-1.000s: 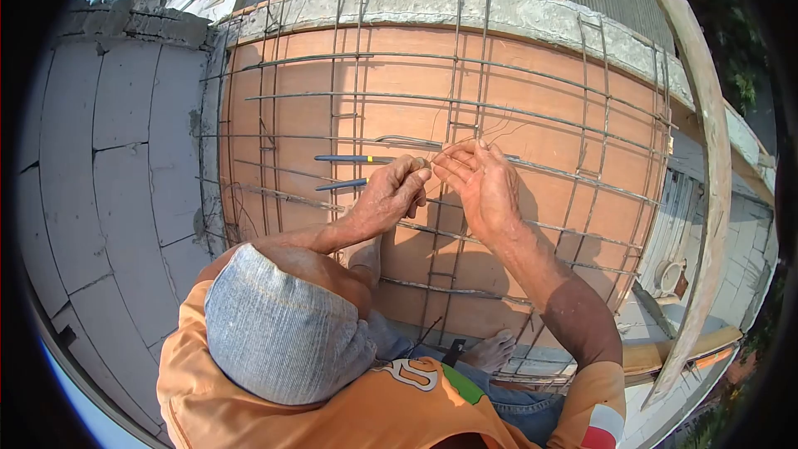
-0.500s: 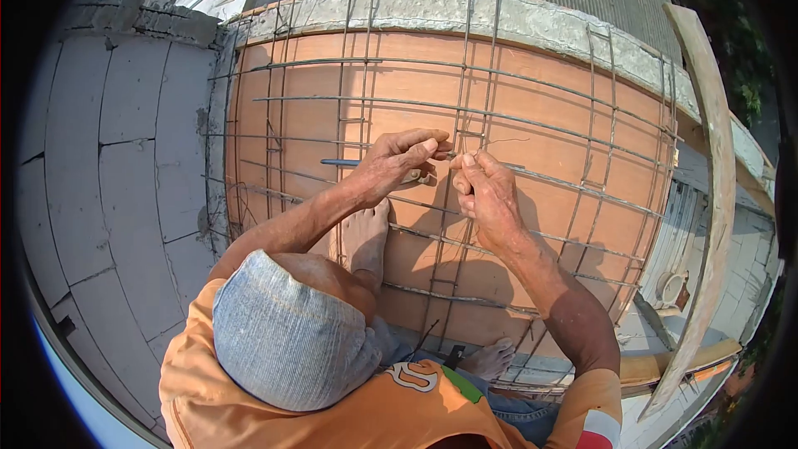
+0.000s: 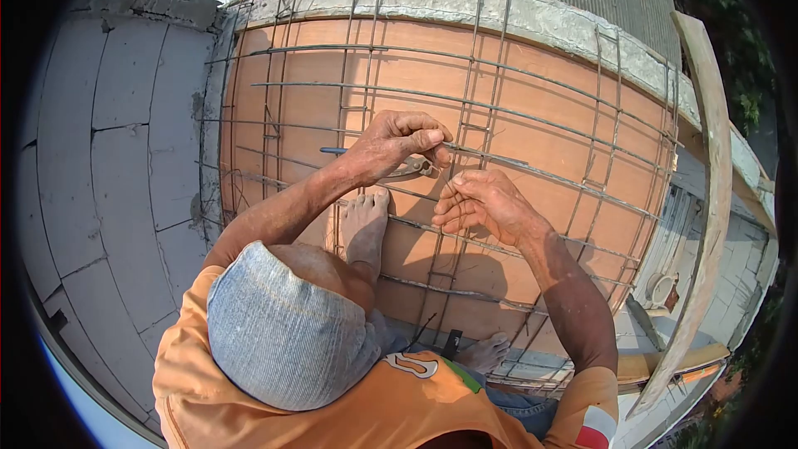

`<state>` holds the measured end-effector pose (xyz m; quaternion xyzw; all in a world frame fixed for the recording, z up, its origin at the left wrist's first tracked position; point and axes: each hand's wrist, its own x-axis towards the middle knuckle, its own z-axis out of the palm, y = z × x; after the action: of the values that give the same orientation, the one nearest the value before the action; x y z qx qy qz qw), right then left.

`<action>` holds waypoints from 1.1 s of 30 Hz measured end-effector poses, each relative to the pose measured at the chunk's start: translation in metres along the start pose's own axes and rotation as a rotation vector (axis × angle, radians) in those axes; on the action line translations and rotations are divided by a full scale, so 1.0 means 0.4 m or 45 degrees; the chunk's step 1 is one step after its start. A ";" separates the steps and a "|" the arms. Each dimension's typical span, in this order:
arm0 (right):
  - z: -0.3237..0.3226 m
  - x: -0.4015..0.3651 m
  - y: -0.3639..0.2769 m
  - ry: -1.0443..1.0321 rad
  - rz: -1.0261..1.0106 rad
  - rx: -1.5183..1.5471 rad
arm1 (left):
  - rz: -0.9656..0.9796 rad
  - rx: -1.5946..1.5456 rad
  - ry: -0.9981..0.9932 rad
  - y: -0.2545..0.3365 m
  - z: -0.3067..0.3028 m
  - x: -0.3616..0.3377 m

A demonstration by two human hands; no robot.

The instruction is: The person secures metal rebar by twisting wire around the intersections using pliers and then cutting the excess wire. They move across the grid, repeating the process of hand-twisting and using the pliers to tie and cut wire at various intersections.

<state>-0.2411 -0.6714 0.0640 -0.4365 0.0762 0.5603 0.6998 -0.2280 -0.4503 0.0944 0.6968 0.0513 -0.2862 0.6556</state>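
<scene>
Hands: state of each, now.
Left hand: pinched closed at the rebar; anything gripped can't be told.
Right hand: thumb and forefinger pinched, other fingers loose; anything held can't be told.

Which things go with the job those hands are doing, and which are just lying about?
Seem to belong:
- left hand, fingertips at the steel bars
- right hand, close by
- pliers, partly behind the left hand
- orange board under the bars

Probably just lying about:
- long wooden plank
- small round tub
</scene>
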 end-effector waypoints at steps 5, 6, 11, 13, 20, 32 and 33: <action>0.017 0.015 0.001 -0.069 0.112 -0.373 | 0.066 0.205 0.026 -0.010 0.020 0.003; 0.019 0.016 0.001 -0.098 0.150 -0.358 | 0.035 0.165 0.005 -0.009 0.023 0.001; 0.015 0.021 0.004 -0.197 0.176 -0.313 | -0.007 0.076 -0.031 -0.008 0.028 -0.011; 0.014 0.014 0.006 -0.232 0.239 -0.394 | -0.068 -0.074 -0.078 -0.012 0.036 -0.005; -0.014 0.008 0.028 -0.289 0.288 -0.500 | -0.138 -0.019 -0.210 -0.023 0.045 -0.001; 0.024 -0.003 -0.019 0.166 -0.134 0.034 | -0.031 -0.135 0.131 -0.061 0.075 0.025; 0.025 -0.007 -0.021 0.267 -0.173 -0.129 | -0.024 -0.135 0.100 -0.058 0.069 0.025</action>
<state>-0.2387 -0.6663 0.0761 -0.5316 0.0908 0.4662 0.7013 -0.2394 -0.4763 0.0698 0.6711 0.0986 -0.2619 0.6865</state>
